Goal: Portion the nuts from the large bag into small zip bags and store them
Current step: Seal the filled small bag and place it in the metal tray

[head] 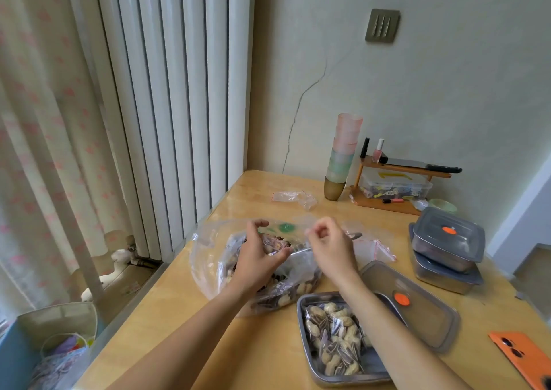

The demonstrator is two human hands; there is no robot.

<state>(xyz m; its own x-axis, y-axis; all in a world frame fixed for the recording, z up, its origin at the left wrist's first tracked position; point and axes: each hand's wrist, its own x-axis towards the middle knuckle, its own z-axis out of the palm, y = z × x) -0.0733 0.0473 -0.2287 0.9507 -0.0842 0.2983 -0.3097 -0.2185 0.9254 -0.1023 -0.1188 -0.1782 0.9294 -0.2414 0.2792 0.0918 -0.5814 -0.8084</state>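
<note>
The large clear bag [277,291] of peanuts and striped seeds lies open in the middle of the table. Over its mouth my left hand [256,261] curls its fingers and thumb round a small zip bag [275,244] that has some nuts in it. My right hand [331,249] pinches the clear top edge of that same small bag between thumb and fingers. What looks like a metal spoon handle [354,235] pokes out behind my right hand. Filled small bags [337,339] lie in a metal tray [307,357] at the front, partly hidden by my right forearm.
The tray's lid [423,318] with an orange dot leans on its right rim. Two lidded metal boxes [447,246] are stacked at the right. Empty zip bags [375,248] lie behind my right hand, another [293,197] farther back. Stacked cups [343,157], a wooden rack [396,187] and an orange phone [524,357] are around.
</note>
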